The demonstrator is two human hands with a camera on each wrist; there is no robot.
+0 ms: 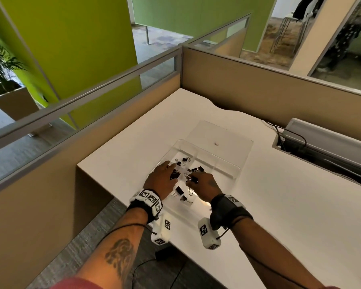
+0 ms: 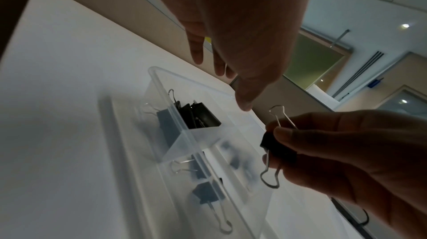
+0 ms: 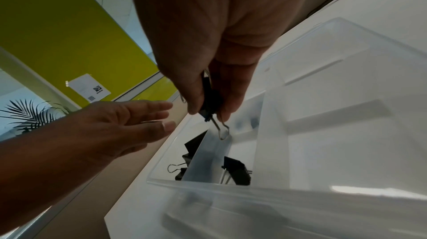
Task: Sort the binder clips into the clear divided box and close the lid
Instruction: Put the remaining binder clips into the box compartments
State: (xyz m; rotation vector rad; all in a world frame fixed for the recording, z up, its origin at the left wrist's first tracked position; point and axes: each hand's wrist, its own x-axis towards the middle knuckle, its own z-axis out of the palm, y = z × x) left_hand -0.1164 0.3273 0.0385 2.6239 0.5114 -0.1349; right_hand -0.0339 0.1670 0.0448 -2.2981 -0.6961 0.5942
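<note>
- I'm looking at an office cubicle: a white desk (image 1: pixel 258 205) in the corner of tan partition walls (image 1: pixel 258 84), green panels and a potted plant (image 1: pixel 0 65) beyond.
- The clear divided box (image 1: pixel 227 174) sits on the desk in front of me, its lid (image 1: pixel 227 134) swung open and lying flat on the far side.
- My right hand (image 1: pixel 204 186) is over the box, thumb and fingers clamped on 1 black binder clip (image 2: pixel 279 149), its wire handles sticking out both ways.
- In the right wrist view that clip hangs just above a divider wall between compartments.
- My left hand (image 1: pixel 163 180) hovers over the box's left side, fingers straight and a little apart, holding nothing.
- Black clips (image 1: pixel 196 169) already lie in several compartments: some in the far-left cells, some in the nearer ones between my hands.
- The right-hand compartments look bare from here.
- A cable tray (image 1: pixel 321 142) with black leads is set into the desk at far right.
</note>
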